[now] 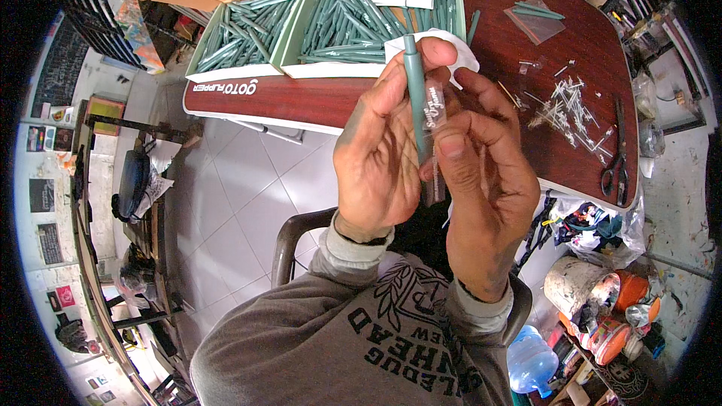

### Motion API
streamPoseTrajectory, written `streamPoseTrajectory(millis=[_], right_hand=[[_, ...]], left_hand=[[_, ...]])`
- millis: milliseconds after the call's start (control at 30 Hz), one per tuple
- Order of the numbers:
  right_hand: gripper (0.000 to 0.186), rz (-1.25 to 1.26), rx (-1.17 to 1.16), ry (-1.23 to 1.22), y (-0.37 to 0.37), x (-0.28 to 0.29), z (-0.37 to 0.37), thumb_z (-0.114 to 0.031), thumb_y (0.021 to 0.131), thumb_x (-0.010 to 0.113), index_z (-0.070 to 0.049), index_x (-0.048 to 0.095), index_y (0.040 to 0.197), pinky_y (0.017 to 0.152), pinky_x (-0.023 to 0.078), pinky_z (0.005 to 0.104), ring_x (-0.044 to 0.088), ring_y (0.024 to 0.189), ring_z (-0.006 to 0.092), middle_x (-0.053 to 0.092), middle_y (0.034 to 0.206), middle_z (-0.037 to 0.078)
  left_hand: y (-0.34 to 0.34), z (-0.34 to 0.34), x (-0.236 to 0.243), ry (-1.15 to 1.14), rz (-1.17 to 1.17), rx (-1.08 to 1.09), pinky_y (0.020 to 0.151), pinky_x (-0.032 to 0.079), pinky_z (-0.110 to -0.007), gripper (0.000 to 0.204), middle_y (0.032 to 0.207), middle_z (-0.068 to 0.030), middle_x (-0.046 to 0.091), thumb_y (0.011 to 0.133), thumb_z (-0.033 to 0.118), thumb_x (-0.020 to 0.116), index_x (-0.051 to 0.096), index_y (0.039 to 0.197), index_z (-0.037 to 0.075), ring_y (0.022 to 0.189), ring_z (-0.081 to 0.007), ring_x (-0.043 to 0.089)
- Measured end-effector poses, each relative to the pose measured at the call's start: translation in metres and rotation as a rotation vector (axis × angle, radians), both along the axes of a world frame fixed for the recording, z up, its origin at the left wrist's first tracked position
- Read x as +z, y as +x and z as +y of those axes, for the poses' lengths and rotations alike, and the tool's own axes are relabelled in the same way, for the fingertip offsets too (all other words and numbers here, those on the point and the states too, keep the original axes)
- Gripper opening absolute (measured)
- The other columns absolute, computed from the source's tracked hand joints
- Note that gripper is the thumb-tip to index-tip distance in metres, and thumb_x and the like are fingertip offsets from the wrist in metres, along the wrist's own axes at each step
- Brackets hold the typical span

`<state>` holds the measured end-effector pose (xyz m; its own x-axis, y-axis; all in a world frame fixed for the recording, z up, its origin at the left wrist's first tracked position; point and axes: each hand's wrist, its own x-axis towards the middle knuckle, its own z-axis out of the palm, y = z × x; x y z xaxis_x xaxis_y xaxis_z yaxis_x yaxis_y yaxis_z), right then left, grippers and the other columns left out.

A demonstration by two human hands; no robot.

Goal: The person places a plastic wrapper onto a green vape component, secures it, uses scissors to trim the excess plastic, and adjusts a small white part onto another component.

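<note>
- Hands work close together at 12 to 1 o'clock from the middle of our view: our left hand (374,162) cradles a green tube (414,90), thumb and forefinger about its upper part, and our right hand (490,169) pinches a clear sleeve (436,101) between thumb and fingers.
- The tube stands nearly upright, pointing to 12 o'clock, with the sleeve overlapping its lower right side; we cannot tell whether any of the tube lies inside.
- We judge the step in hand to be handling tube and sleeve against each other. The next move probably calls for a steady left grip and light right fingertips, since thin plastic could crease or catch.
- At 11 o'clock sits one box (192,70) full of similar tubes, and at 12 a second box (331,71); their front walls and white paper (464,51) behind our fingers limit reaching forward.
- Our clearest room on the table (590,49) is at 2 o'clock, between a clear packet (530,28) and a heap of small white sticks (571,109).
- At 3 o'clock the scissors (621,169) lie near the table's edge, so we would sweep carefully there.
- Toward 9 o'clock the table gives way to tiled floor (229,180).
</note>
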<state>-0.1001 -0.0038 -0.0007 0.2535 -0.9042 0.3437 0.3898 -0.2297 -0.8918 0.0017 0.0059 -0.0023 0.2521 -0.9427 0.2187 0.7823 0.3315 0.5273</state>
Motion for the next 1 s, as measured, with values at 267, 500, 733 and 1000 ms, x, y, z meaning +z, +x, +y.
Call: streamPoseTrajectory(millis=[267,500,733,1000], right_hand=[[0.014,-0.004,-0.017,-0.056,0.006,-0.006,0.003,-0.006,0.091,0.064,0.002,0.062,0.102,0.104,0.038,0.0371,0.049,0.122,0.0264,0.045,0.135,0.021],[0.012,-0.001,-0.007,-0.002,0.009,-0.005,0.006,-0.005,0.09,0.064,0.002,0.063,0.1,0.102,0.04,0.0339,0.05,0.12,0.0235,0.047,0.133,0.018],[0.01,-0.007,-0.012,-0.031,0.012,-0.005,0.004,-0.005,0.09,0.064,0.002,0.063,0.097,0.099,0.042,0.0332,0.052,0.116,0.0227,0.05,0.128,0.016],[0.011,0.026,-0.011,-0.057,0.012,-0.001,0.002,-0.005,0.09,0.065,0.001,0.062,0.099,0.1,0.042,0.0345,0.052,0.117,0.0234,0.052,0.126,0.016]], left_hand=[[0.002,0.003,-0.005,-0.051,-0.005,0.063,0.08,0.041,-0.031,0.032,0.099,-0.0054,0.047,0.103,0.026,0.031,0.049,0.112,0.002,0.091,-0.0178,0.048],[0.0,0.007,0.01,0.086,0.056,0.06,0.056,0.032,-0.021,0.063,0.095,-0.0032,0.053,0.1,0.048,0.023,0.051,0.12,-0.005,0.069,-0.0069,0.042],[-0.001,0.004,0.009,0.034,0.046,0.041,0.054,0.031,-0.019,0.067,0.101,-0.0022,0.053,0.098,0.049,0.023,0.051,0.124,-0.007,0.068,-0.0059,0.041],[-0.004,0.002,0.013,0.102,-0.049,0.094,0.066,0.037,-0.02,0.068,0.111,-0.0067,0.057,0.096,0.048,0.019,0.054,0.12,-0.005,0.087,-0.0102,0.049]])
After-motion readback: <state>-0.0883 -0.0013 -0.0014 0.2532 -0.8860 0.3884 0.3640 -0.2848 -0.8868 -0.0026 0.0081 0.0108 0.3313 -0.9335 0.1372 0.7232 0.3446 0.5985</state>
